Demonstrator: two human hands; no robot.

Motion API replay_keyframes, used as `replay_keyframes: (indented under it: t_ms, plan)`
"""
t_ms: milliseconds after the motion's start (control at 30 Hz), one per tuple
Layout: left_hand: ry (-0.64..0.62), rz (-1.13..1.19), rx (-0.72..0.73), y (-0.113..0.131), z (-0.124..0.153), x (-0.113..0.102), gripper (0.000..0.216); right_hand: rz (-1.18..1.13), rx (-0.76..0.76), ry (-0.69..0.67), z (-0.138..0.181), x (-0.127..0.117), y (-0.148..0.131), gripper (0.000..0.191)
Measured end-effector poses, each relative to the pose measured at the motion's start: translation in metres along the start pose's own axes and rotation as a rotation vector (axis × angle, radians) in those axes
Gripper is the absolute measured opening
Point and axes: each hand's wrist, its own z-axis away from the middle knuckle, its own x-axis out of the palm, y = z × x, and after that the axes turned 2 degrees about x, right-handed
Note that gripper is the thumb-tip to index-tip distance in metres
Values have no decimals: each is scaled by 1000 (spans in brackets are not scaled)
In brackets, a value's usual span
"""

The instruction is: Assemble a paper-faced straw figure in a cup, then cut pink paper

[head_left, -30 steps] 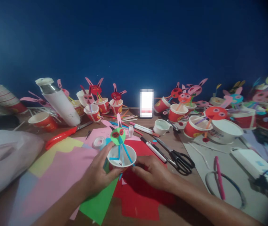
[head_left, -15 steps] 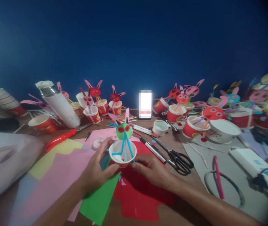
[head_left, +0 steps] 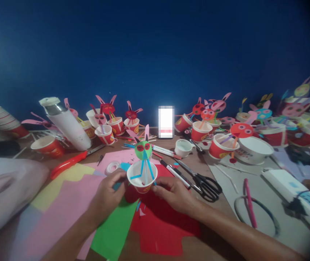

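Note:
Between my hands is a paper cup (head_left: pixel 137 187), white inside and red outside, its mouth tilted toward me. Bent blue strips (head_left: pixel 150 169) stand inside it, and a green paper rabbit head (head_left: pixel 141 153) with red eyes and pink ears sits above them. My left hand (head_left: pixel 111 194) closes with thumb and fingers at the cup's left side. My right hand (head_left: pixel 175 194) pinches at the right side, where a blue strip's end pokes out by the fingertips. Whether the fingers press the cup or only the strip ends is partly hidden. Red paper (head_left: pixel 166 232) and green paper (head_left: pixel 114 228) lie beneath.
Black-handled scissors (head_left: pixel 208 186) and markers (head_left: pixel 175 173) lie right of the cup. A red-handled knife (head_left: pixel 68 165), a tape roll (head_left: pixel 112 167) and pink paper (head_left: pixel 70 203) are leftward. Behind stand a flask (head_left: pixel 70 127), a bright phone (head_left: pixel 166 121) and several rabbit cups (head_left: pixel 202 131).
My left hand's fingers have drawn in from spread beside the cup to closed at its left side. The right hand keeps its place. The view has shifted slightly.

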Motion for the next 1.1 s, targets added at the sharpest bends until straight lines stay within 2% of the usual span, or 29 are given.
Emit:
replay_keyframes:
  t_ms: [233,533,667,867,1100]
  plan:
    - [-22,40,-51,-3,-2,-3,29,-50,-5,20,-1,0,2,17]
    - [-130,403,-293,7,-4,-4,40,-72,-2,21,-3,-2,6,17]
    - [-133,386,-267,5,-4,-2,40,-73,18,26,-4,-2,7,19]
    - [-131,186,-223,1,-4,-2,21,-101,60,11,-4,-1,10,24]
    - [-111,176,-178,2,-6,0,19,-122,103,-13,-2,2,12,26]
